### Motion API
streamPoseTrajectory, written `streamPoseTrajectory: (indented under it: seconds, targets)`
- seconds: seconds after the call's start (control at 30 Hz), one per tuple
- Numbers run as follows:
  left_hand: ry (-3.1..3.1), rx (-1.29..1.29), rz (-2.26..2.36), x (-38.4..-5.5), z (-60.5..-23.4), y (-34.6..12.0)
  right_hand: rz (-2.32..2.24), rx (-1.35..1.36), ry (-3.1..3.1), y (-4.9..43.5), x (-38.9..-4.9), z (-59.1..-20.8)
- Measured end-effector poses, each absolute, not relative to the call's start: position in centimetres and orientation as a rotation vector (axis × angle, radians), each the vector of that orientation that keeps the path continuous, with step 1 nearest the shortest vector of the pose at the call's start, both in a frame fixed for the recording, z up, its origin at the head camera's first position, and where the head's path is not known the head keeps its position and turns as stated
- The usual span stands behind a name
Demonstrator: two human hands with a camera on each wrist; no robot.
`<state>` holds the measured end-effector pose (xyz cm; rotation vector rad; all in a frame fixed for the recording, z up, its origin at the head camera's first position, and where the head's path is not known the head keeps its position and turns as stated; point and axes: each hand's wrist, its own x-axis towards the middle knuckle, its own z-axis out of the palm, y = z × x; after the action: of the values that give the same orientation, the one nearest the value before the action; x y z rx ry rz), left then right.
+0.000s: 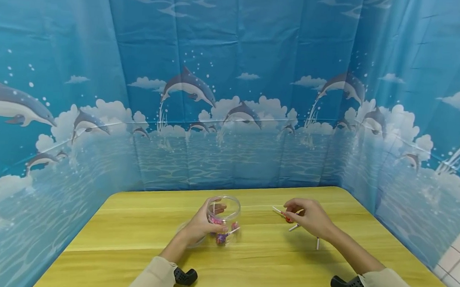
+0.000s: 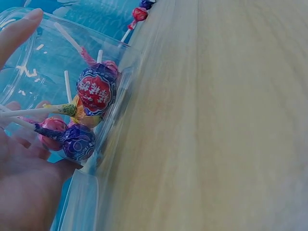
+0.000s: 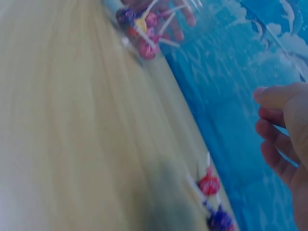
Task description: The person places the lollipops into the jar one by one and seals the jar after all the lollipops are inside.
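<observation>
My left hand (image 1: 200, 224) grips a clear round jar (image 1: 235, 202) from its left side, with the jar standing on the table. In the left wrist view, several wrapped lollipops lie inside it, among them a purple-and-red one (image 2: 96, 89), a yellow-orange one (image 2: 85, 115) and a purple one (image 2: 79, 142). Off to the right, my right hand (image 1: 308, 214) hovers over loose lollipops, its fingers loosely bent with nothing between them. Below it, a red lollipop (image 3: 209, 185) and a purple lollipop (image 3: 221, 220) lie on the table.
A clear round lid (image 1: 197, 243) lies on the yellow wood-grain table (image 1: 247, 268) beside the jar, partly hidden by my left hand. A white stick (image 1: 317, 244) shows below my right hand. A blue dolphin-print curtain (image 1: 229, 160) stands behind the table and along its sides.
</observation>
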<state>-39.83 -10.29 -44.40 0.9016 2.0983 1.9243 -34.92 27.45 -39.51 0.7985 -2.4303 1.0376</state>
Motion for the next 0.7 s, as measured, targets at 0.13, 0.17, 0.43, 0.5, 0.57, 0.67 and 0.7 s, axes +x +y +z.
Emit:
streamPoseTrajectory:
  seconds: [0.13,0.17,0.43,0.5,0.57,0.67,0.7]
  targets:
    - [2.121,0.899,1.91,-39.7,-44.3,-10.5,0.981,0.725,-2.426,29.2,-34.1,-40.7]
    - [2.122,0.9,1.912,-39.7,-44.3,-10.6,0.979,0.704,-2.431,29.6,-33.8,-41.0]
    - [2.109,0.9,1.923,-39.6,-44.5,-10.4,0.947,0.55,-2.497,33.6,-31.6,-43.6]
    - [2.102,0.904,1.921,-39.6,-44.4,-10.3,0.91,0.478,-2.578,34.4,-31.0,-44.3]
    - [2.097,0.896,1.92,-39.6,-44.4,-10.2,0.861,0.401,-2.678,34.9,-30.7,-44.9]
    - [2.104,0.892,1.919,-39.7,-44.5,-10.1,0.786,0.337,-2.779,35.2,-30.9,-45.5]
    - [2.11,0.887,1.918,-39.7,-44.4,-10.0,0.762,0.332,-2.795,35.2,-30.9,-45.6]
